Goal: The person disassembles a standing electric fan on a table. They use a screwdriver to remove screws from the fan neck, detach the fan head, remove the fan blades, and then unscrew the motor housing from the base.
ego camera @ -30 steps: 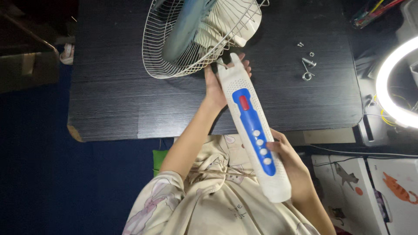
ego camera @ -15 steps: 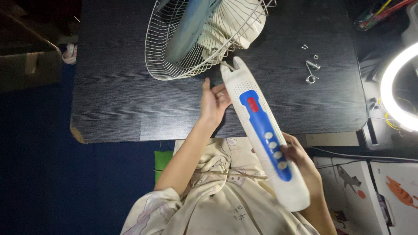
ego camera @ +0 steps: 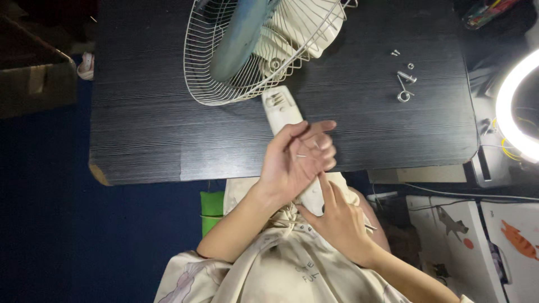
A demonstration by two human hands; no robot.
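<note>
A white fan with a wire cage (ego camera: 224, 67) and grey-blue blades lies on the dark table (ego camera: 146, 129). Its white column (ego camera: 279, 106) runs from the cage toward me, plain side up with a slotted end near the cage. My left hand (ego camera: 297, 160) is cupped palm up over the middle of the column, with one or two small thin metal screws (ego camera: 301, 155) lying in it. My right hand (ego camera: 337, 219) grips the column's lower end above my lap, fingers reaching up toward the left palm. A thin metal rod (ego camera: 369, 227) sticks out beside the right hand.
Loose bolts, a nut and a metal pin (ego camera: 404, 78) lie on the table's right part. A bright ring light (ego camera: 508, 112) and cables stand off the right edge. A cardboard box (ego camera: 33, 78) sits at the left. Colourful pens (ego camera: 483, 11) are at the top right.
The column's blue button panel, face up before, no longer shows, and the column's plain side is up. My left hand moved from under the column's top to palm up over its middle. My right hand shifted left.
</note>
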